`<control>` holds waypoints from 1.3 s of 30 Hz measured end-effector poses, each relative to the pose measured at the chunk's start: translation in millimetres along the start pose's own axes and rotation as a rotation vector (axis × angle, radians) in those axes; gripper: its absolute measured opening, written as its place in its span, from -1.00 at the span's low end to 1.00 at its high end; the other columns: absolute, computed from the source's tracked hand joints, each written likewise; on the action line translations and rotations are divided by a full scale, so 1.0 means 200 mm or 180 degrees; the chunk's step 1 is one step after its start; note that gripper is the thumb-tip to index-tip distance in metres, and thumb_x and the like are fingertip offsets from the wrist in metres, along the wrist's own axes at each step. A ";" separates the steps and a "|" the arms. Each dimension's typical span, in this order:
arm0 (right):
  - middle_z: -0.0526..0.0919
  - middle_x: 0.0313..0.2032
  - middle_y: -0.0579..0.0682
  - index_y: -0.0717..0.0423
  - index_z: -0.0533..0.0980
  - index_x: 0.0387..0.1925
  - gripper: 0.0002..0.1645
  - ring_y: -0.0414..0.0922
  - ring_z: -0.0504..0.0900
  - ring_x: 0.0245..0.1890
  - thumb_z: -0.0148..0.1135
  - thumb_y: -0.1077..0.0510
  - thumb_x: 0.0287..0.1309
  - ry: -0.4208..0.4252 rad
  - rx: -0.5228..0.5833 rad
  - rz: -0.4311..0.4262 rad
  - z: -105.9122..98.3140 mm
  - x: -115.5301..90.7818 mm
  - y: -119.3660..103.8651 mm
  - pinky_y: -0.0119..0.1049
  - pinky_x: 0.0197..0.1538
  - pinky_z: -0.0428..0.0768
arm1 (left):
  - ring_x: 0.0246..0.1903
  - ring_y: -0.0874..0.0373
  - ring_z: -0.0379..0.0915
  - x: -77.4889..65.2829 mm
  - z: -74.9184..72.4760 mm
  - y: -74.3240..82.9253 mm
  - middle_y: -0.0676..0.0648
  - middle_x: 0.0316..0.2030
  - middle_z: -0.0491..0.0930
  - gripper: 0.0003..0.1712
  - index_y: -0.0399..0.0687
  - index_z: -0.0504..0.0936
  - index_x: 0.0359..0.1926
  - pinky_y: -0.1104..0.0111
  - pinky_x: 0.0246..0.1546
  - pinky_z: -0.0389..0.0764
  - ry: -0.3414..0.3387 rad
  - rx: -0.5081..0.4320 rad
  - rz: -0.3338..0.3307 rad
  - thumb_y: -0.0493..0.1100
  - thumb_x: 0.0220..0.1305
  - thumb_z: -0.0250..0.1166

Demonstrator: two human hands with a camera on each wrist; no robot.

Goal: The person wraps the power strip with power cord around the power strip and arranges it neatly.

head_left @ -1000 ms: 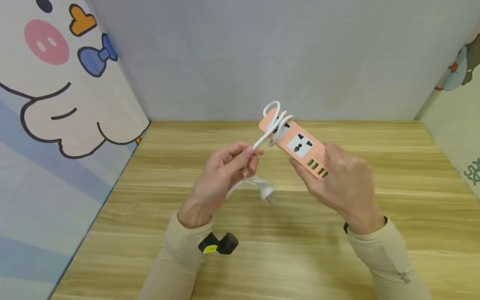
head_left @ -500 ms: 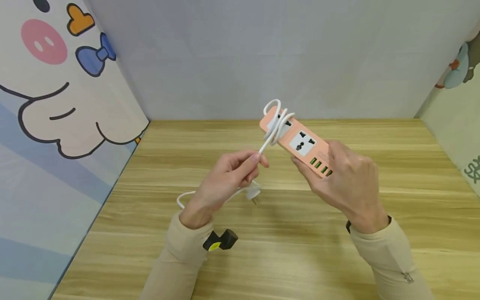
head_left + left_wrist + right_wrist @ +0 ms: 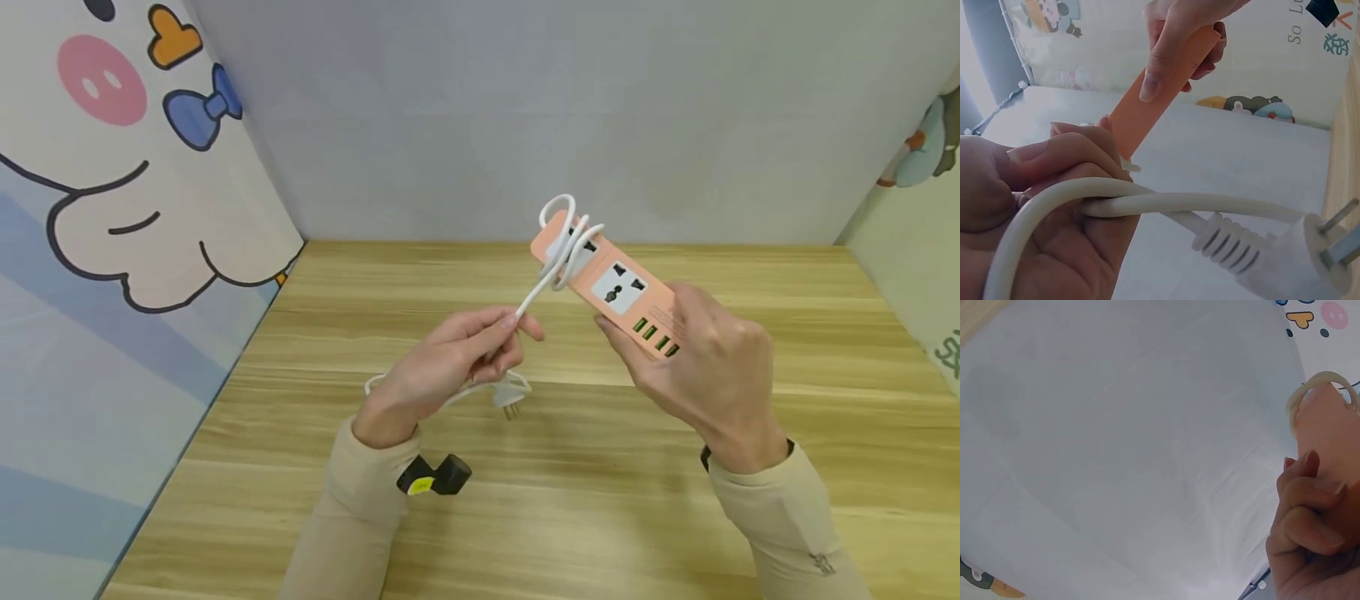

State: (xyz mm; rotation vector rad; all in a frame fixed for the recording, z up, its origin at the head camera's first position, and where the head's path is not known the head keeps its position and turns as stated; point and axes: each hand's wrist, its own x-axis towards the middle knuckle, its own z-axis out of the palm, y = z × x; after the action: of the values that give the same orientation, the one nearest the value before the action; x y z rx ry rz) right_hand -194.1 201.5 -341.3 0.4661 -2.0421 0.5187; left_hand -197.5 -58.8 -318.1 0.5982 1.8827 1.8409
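Observation:
My right hand (image 3: pixel 708 367) grips the near end of a pink power strip (image 3: pixel 660 304), held up at a slant above the table. The strip has white socket faces and several green USB ports. A white cord (image 3: pixel 534 293) loops round its far end, over the far socket. With thumb and index finger my left hand (image 3: pixel 457 354) pinches the cord just below those loops. The loose cord hangs under that palm, ending in a white plug (image 3: pixel 510 396) with metal pins. In the left wrist view the plug (image 3: pixel 1297 259) is large, with cord crossing the palm.
A wood-grain table (image 3: pixel 585 517) lies beneath both hands. Behind it stands a pale grey backdrop (image 3: pixel 525 108), with a cartoon-printed panel (image 3: pixel 150 208) on the left and another printed panel (image 3: pixel 915 267) on the right. A black wrist camera (image 3: pixel 435 477) sits on the left sleeve.
Both hands and the power strip have shifted slightly right in the head view. The hanging plug has swung left and lower. The left pinch on the cord and the right grip continue.

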 end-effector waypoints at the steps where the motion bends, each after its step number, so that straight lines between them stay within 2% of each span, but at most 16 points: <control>1: 0.35 -0.78 0.07 0.37 0.53 -0.46 -0.07 -0.10 0.20 -0.84 0.07 -0.51 0.22 0.0036 0.0011 0.0021 0.00 0.00 0.00 -0.28 -0.71 0.09 | -0.60 0.23 0.06 0.00 0.00 0.00 0.05 -0.54 0.30 -0.61 -0.35 0.49 0.08 0.45 -0.50 0.16 -0.0031 0.0000 0.0009 -0.15 0.66 -0.17; 5: 0.39 -0.76 0.13 0.39 0.50 -0.51 -0.05 -0.06 0.21 -0.85 0.08 -0.51 0.21 0.0129 -0.0126 0.0168 -0.03 0.01 0.05 -0.28 -0.71 0.09 | -0.61 0.22 0.06 0.00 -0.02 -0.02 0.05 -0.56 0.30 -0.56 -0.38 0.52 0.01 0.43 -0.52 0.14 -0.0225 0.0090 0.0034 -0.11 0.67 -0.19; 8: 0.41 -0.75 0.21 0.41 0.46 -0.54 -0.04 -0.02 0.23 -0.84 0.11 -0.51 0.16 0.0319 -0.0311 0.0484 -0.11 0.04 0.12 -0.35 -0.67 0.09 | -0.63 0.19 0.01 -0.01 -0.03 -0.03 0.05 -0.63 0.22 -0.52 -0.32 0.56 -0.13 0.41 -0.51 0.11 -0.0246 0.0269 -0.0056 -0.06 0.67 -0.19; 11: 0.42 -0.74 0.27 0.45 0.48 -0.53 -0.08 -0.26 0.19 -0.79 0.22 -0.46 0.07 0.0579 -0.0443 0.0887 -0.20 0.06 0.19 -0.52 -0.60 0.07 | -0.61 0.17 -0.06 -0.01 -0.03 -0.04 0.06 -0.65 0.11 -0.52 -0.21 0.53 -0.31 0.41 -0.45 0.09 -0.0091 0.0418 -0.0192 -0.01 0.66 -0.12; 14: 0.44 -0.72 0.28 0.46 0.51 -0.50 -0.13 -0.51 0.10 -0.68 0.33 -0.39 -0.02 0.0727 -0.0374 0.1110 -0.25 0.06 0.21 -0.62 -0.50 0.07 | -0.58 0.16 -0.08 -0.01 -0.02 -0.04 0.05 -0.63 0.08 -0.54 -0.16 0.44 -0.40 0.40 -0.42 0.08 -0.0007 0.0449 -0.0231 0.01 0.64 -0.07; 16: 0.44 -0.73 0.26 0.44 0.52 -0.51 -0.16 -0.60 0.05 -0.65 0.35 -0.37 -0.04 0.0711 -0.0318 0.1109 -0.25 0.06 0.20 -0.62 -0.49 0.09 | -0.57 0.16 -0.07 -0.01 0.00 -0.05 0.05 -0.62 0.10 -0.55 -0.15 0.43 -0.41 0.40 -0.42 0.08 -0.0068 0.0449 -0.0248 0.00 0.63 -0.05; 20: 0.43 -0.73 0.22 0.42 0.49 -0.54 -0.16 -0.58 0.05 -0.67 0.34 -0.39 -0.07 0.0672 -0.0232 0.1082 -0.26 0.05 0.19 -0.60 -0.51 0.09 | -0.58 0.18 -0.05 0.00 0.01 -0.08 0.06 -0.63 0.10 -0.56 -0.14 0.43 -0.42 0.41 -0.43 0.10 -0.0190 0.0455 -0.0350 -0.02 0.63 -0.05; 24: 0.45 -0.70 0.21 0.41 0.50 -0.51 -0.19 -0.61 0.08 -0.66 0.37 -0.36 -0.07 0.0685 -0.0080 0.1084 -0.28 0.02 0.19 -0.68 -0.49 0.09 | -0.59 0.20 -0.07 0.02 0.01 -0.10 0.06 -0.62 0.09 -0.57 -0.12 0.40 -0.43 0.41 -0.43 0.09 -0.0219 0.0469 -0.0411 -0.03 0.64 -0.06; 29: 0.47 -0.67 0.18 0.40 0.54 -0.47 -0.28 -0.61 0.14 -0.65 0.43 -0.27 -0.07 0.0714 0.0203 0.1052 -0.28 0.02 0.16 -0.72 -0.46 0.12 | -0.57 0.21 -0.06 0.04 -0.02 -0.12 0.07 -0.60 0.10 -0.57 -0.11 0.40 -0.42 0.41 -0.40 0.10 -0.0155 0.0460 -0.0490 -0.01 0.63 -0.05; 33: 0.48 -0.63 -0.16 0.41 0.58 -0.44 -0.31 -0.61 0.21 -0.65 0.48 -0.22 -0.10 0.0735 0.0441 0.1096 -0.29 0.02 0.15 -0.73 -0.46 0.18 | -0.55 0.19 -0.03 0.04 -0.04 -0.12 0.05 -0.59 0.12 -0.56 -0.10 0.41 -0.42 0.40 -0.38 0.12 -0.0048 0.0447 -0.0575 0.02 0.63 -0.04; 36: 0.40 -0.58 -0.41 0.42 0.59 -0.43 -0.30 -0.61 0.23 -0.66 0.51 -0.22 -0.14 0.0718 0.0560 0.1106 -0.29 0.02 0.13 -0.73 -0.48 0.20 | -0.56 0.20 -0.04 0.04 -0.05 -0.12 0.05 -0.60 0.12 -0.57 -0.10 0.40 -0.43 0.40 -0.38 0.12 0.0055 0.0432 -0.0634 0.02 0.62 -0.03; 39: 0.37 -0.63 -0.47 0.44 0.58 -0.49 -0.27 -0.60 0.23 -0.70 0.52 -0.24 -0.15 0.0656 0.0682 0.1066 -0.29 0.03 0.12 -0.73 -0.52 0.19 | -0.57 0.21 -0.05 0.05 -0.06 -0.13 0.06 -0.61 0.11 -0.56 -0.09 0.40 -0.44 0.41 -0.41 0.11 0.0156 0.0415 -0.0693 0.02 0.62 -0.03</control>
State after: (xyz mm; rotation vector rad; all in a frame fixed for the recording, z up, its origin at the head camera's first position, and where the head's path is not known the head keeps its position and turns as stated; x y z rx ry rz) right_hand -167.9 252.9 -313.9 0.1836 -1.8802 0.9546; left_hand -212.6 -62.5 -344.1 0.3753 2.0241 1.6182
